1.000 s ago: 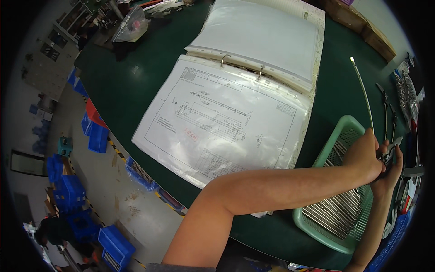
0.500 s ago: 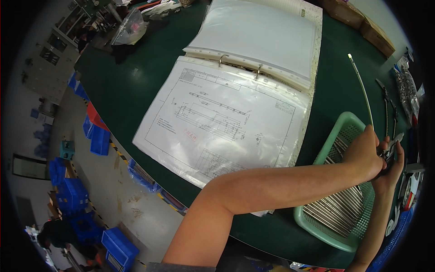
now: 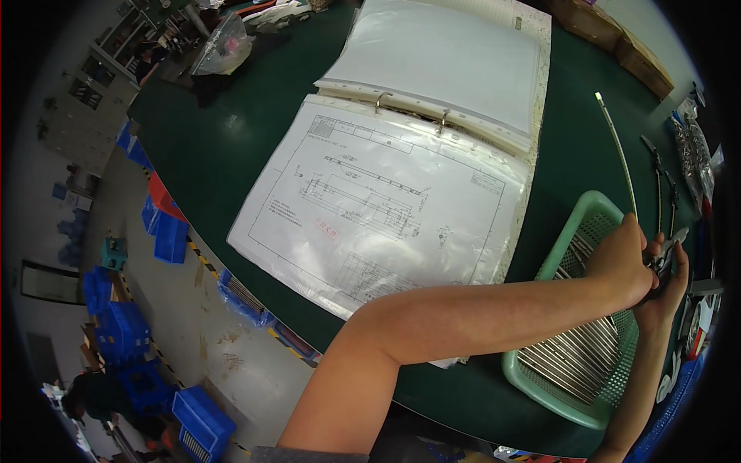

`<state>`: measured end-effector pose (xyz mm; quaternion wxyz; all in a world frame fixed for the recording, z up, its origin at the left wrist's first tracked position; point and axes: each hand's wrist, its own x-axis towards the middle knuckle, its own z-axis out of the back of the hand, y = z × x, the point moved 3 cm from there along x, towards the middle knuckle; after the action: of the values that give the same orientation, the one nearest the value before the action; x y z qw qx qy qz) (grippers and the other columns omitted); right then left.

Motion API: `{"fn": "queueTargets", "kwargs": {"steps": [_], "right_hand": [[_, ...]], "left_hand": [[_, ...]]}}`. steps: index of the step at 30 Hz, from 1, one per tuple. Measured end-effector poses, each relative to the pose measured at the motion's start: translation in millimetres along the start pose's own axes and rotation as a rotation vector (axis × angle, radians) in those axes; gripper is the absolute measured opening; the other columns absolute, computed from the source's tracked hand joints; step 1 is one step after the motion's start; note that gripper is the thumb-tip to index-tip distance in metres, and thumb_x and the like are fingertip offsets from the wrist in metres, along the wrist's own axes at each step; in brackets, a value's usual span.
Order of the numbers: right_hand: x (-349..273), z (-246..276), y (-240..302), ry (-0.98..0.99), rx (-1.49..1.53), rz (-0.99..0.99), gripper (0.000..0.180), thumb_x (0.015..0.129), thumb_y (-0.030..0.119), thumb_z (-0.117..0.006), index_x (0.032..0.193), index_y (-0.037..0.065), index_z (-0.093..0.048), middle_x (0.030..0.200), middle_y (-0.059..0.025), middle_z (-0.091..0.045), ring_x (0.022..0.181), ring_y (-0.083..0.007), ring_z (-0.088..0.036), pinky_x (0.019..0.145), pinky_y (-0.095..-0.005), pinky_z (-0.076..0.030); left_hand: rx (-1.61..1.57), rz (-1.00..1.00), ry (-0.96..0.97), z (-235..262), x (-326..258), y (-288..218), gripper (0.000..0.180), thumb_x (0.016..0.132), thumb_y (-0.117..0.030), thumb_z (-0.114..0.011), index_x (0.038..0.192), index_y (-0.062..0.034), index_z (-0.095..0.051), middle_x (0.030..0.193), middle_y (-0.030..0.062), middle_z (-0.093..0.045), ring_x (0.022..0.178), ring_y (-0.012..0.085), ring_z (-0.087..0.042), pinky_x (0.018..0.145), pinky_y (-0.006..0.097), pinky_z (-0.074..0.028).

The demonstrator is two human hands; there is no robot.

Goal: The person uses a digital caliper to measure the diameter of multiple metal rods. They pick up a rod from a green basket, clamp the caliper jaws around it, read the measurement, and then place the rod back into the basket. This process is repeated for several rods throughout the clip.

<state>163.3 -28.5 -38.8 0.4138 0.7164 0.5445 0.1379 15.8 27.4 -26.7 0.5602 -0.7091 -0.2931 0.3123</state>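
Head cam: left hand pinching a thin metal rod w/ a pale tip, held up over the green basket of rods. Right hand gripping small pliers at its base. Looks like crimp/trim step; next needs steady alignment, imo

A factory workshop: blue parts bins, drawing binder, workbench.
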Motion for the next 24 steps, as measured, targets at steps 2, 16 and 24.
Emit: {"fn": "queueTargets", "kwargs": {"steps": [2,16,24], "right_hand": [[1.0,2.4,1.0,-0.003,-0.007,-0.006,0.026,0.085,0.029,-0.044,0.093,0.006,-0.052,0.074,-0.0040,-0.058,0.040,-0.0073,-0.037,0.036,-0.0161,-0.031],[0.0,0.9,0.1,-0.014,-0.021,0.012,0.026,0.085,0.029,-0.044,0.093,0.005,-0.051,0.074,-0.0040,-0.057,0.040,-0.0073,-0.036,0.036,-0.0165,-0.031],[0.2,1.4,-0.4,-0.015,-0.015,0.014,0.026,0.085,0.029,-0.044,0.093,0.006,-0.051,0.075,-0.0040,-0.057,0.040,-0.0073,-0.036,0.036,-0.0164,-0.031]], "left_hand": [[0.004,0.000,-0.003,0.1,0.0,-0.4,0.041,0.060,-0.007,-0.069,0.088,0.0007,-0.039,0.083,0.0170,-0.053,0.079,0.0303,-0.055,0.065,0.037,-0.043],[-0.029,0.024,0.007,0.4,-0.7,-0.9,0.040,0.060,-0.006,-0.069,0.087,0.0000,-0.040,0.081,0.0160,-0.053,0.078,0.0292,-0.055,0.065,0.037,-0.043],[-0.001,0.001,-0.006,0.5,-0.3,-0.2,0.038,0.061,-0.003,-0.067,0.087,0.0004,-0.039,0.083,0.0153,-0.053,0.078,0.0288,-0.056,0.063,0.037,-0.044]]}}
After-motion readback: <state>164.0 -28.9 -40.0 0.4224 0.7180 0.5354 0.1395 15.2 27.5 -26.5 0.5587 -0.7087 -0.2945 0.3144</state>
